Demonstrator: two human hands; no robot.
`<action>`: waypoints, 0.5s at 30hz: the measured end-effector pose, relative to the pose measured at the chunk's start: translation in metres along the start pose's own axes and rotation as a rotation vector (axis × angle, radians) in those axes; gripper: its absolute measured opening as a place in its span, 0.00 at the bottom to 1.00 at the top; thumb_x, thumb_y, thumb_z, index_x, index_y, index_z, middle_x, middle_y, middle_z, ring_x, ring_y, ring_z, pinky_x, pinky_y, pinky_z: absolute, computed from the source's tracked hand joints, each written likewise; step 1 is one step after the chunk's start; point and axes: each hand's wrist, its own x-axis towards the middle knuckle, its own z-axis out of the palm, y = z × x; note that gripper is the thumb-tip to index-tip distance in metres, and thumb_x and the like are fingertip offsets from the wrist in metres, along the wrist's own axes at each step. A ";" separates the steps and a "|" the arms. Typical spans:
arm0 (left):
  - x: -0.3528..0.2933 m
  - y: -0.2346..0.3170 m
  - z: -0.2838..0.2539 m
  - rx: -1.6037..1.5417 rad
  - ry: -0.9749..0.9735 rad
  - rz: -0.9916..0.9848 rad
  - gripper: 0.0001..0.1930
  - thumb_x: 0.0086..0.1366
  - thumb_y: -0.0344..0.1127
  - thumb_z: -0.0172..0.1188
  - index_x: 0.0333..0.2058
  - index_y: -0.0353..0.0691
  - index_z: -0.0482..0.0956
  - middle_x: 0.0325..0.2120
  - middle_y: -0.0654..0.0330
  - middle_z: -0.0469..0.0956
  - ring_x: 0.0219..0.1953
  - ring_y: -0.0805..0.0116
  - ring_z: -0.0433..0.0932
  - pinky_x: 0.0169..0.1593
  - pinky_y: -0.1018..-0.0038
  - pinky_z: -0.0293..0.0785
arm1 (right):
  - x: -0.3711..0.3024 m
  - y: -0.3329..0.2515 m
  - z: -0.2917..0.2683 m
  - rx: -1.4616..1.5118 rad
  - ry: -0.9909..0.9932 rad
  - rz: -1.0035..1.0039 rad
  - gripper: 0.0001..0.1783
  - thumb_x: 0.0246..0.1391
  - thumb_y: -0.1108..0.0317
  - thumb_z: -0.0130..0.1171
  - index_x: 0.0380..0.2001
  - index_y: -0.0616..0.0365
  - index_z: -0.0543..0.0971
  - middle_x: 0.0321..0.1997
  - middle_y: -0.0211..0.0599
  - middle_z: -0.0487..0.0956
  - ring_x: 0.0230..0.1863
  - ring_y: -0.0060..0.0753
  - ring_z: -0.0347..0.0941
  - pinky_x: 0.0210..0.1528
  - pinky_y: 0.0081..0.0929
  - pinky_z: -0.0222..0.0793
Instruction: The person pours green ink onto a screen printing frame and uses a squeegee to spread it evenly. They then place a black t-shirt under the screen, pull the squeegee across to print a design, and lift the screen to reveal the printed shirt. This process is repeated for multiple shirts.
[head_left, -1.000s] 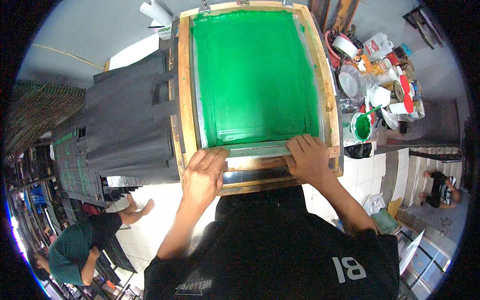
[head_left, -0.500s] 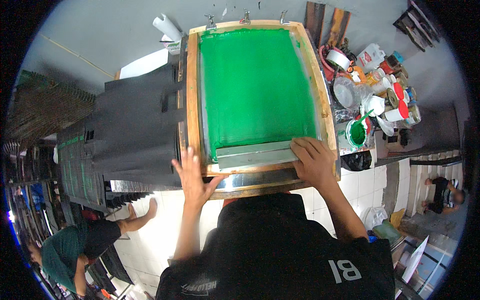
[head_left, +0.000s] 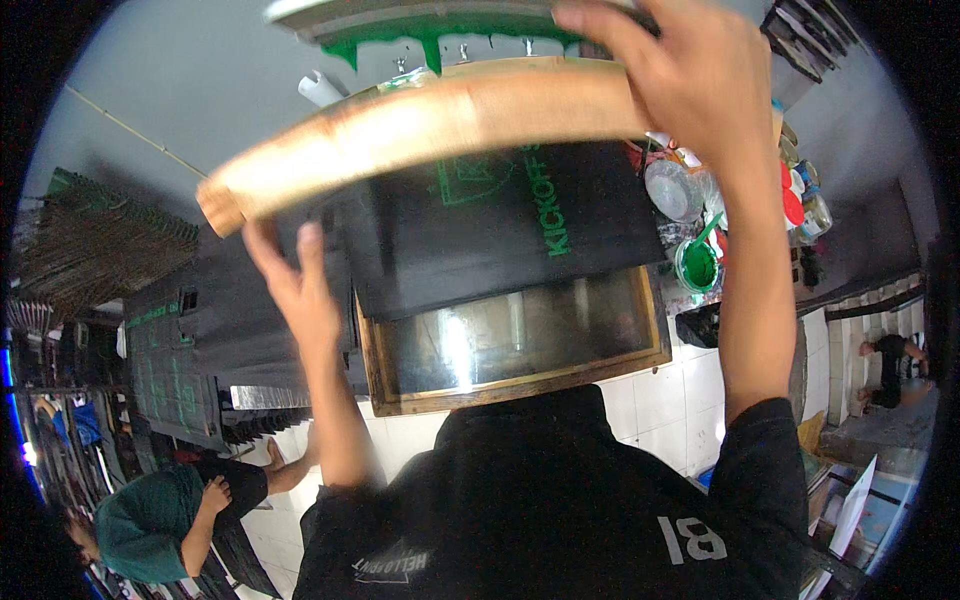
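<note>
This looks like the frame-up step: the wooden frame (head_left: 440, 115) is raised over the board (head_left: 520, 390). Your right hand (head_left: 705, 85) grips the inky squeegee (head_left: 390, 22); your left hand (head_left: 308, 305) is spread, frame contact blurred. Next calls for steadiness. The green-printed black fabric (head_left: 430, 265) lies short of the board's near edge.

From here I'm seeing bare wood on the frame (head_left: 430, 118), matt clothy black sheet (head_left: 430, 265), glossy glass-like panel (head_left: 560, 335), wet-shiny green ink (head_left: 431, 50).
</note>
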 end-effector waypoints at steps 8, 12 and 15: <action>-0.016 -0.089 0.023 0.362 -0.323 -0.431 0.48 0.65 0.59 0.64 0.70 0.28 0.57 0.66 0.33 0.64 0.71 0.39 0.61 0.73 0.55 0.52 | 0.072 0.003 -0.020 0.073 0.121 0.054 0.22 0.59 0.51 0.64 0.34 0.64 0.86 0.29 0.49 0.85 0.31 0.42 0.80 0.39 0.41 0.74; -0.016 -0.115 0.030 0.533 -0.360 -0.426 0.49 0.63 0.60 0.65 0.68 0.26 0.59 0.65 0.33 0.65 0.70 0.40 0.62 0.74 0.55 0.50 | 0.114 0.020 -0.022 0.039 0.116 0.029 0.24 0.56 0.52 0.66 0.37 0.67 0.86 0.35 0.56 0.86 0.37 0.52 0.83 0.45 0.43 0.75; -0.011 -0.134 0.034 0.536 -0.419 -0.474 0.52 0.59 0.59 0.70 0.68 0.23 0.58 0.66 0.33 0.65 0.70 0.41 0.63 0.72 0.57 0.56 | 0.134 0.026 -0.017 0.061 0.127 0.002 0.24 0.56 0.52 0.67 0.38 0.68 0.86 0.35 0.56 0.86 0.37 0.51 0.83 0.45 0.43 0.76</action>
